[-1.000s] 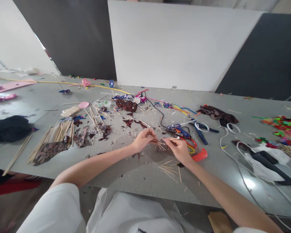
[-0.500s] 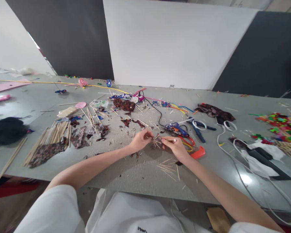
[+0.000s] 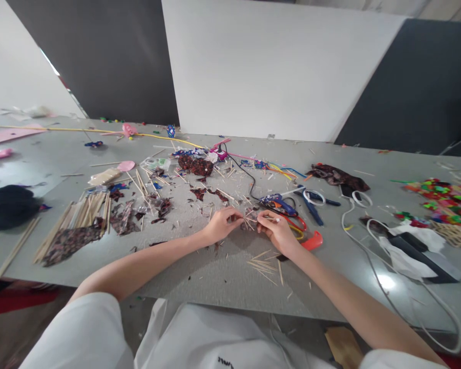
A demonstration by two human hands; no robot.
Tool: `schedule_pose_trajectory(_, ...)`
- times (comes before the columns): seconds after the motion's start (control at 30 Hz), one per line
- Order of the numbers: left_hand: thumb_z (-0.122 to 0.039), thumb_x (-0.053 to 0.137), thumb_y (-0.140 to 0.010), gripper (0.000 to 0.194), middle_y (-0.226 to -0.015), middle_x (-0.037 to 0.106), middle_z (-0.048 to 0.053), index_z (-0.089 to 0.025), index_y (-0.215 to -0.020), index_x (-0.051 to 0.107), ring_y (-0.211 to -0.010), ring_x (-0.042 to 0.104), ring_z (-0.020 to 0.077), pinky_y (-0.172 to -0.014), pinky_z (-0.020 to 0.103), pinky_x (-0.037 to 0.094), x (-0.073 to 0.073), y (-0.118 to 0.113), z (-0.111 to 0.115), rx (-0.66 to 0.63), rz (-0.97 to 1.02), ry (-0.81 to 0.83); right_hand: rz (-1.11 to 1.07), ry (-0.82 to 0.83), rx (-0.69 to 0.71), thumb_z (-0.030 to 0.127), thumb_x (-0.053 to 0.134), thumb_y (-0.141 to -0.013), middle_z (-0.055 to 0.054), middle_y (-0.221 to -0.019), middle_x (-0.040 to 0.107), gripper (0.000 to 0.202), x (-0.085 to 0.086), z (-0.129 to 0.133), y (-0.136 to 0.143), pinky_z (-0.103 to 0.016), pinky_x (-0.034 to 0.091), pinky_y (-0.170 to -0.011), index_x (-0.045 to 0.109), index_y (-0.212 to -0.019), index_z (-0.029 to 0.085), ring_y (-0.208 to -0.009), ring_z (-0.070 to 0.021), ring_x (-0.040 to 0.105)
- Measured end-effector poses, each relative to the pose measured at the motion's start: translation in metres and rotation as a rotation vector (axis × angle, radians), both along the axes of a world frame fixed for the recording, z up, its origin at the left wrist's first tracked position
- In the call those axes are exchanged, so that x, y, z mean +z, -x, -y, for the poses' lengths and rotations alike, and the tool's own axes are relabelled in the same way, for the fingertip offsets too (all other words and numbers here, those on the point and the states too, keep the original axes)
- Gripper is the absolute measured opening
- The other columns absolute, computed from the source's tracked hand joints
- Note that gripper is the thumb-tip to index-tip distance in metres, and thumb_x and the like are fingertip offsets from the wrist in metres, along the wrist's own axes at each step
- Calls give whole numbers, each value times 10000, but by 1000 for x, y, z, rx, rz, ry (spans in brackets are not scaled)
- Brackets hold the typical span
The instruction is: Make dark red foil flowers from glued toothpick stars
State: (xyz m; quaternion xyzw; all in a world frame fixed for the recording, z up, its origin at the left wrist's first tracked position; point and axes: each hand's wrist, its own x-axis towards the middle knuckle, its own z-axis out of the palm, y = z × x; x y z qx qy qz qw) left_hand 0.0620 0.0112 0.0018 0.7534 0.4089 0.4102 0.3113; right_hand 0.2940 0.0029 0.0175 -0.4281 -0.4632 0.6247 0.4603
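Stretching across the room, the grey counter (image 3: 223, 277) is littered with scraps — a bundle of long wooden sticks (image 3: 80, 218) off to the left, a glue gun (image 3: 278, 204) and an orange-handled tool (image 3: 311, 241) just right of the hands. The left hand (image 3: 221, 224) and right hand (image 3: 278, 231) sit close together mid-counter, both pinched on a small cluster of thin sticks (image 3: 249, 221) between them — the right also grips one single stick (image 3: 271, 219).

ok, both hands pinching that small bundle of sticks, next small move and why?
Probably press the thin wooden stick in the right hand into the small spiky stick-and-fabric bundle that the left hand steadies: its tip already points at it.
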Motion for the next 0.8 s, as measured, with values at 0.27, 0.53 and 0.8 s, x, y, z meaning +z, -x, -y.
schedule_pose_trajectory(0.27,-373,634,-995,229,-892,746,62,-194,-936,765,-796,632,176,-734,278,459,2,1,0,10,45,1,56,-22,37,481,943,-665,14,-669,685,387,4,3,-1,-307,530,-639,699,-817,223,-620,-160,644)
schedule_pose_trajectory(0.53,-336,605,-1003,211,-844,723,29,-184,-927,730,-753,601,145,-695,249,418,2,-1,4,21,66,11,44,-23,45,464,949,-664,4,-709,728,372,1,2,-1,-305,535,-690,708,-802,217,-662,-166,672)
schedule_pose_trajectory(0.8,-343,597,-977,217,-786,672,9,-171,-882,690,-717,563,128,-679,232,409,-1,-1,5,50,149,110,112,-69,25,490,921,-707,-3,-772,732,387,-9,-4,-3,-285,503,-649,773,-922,203,-642,-145,633)
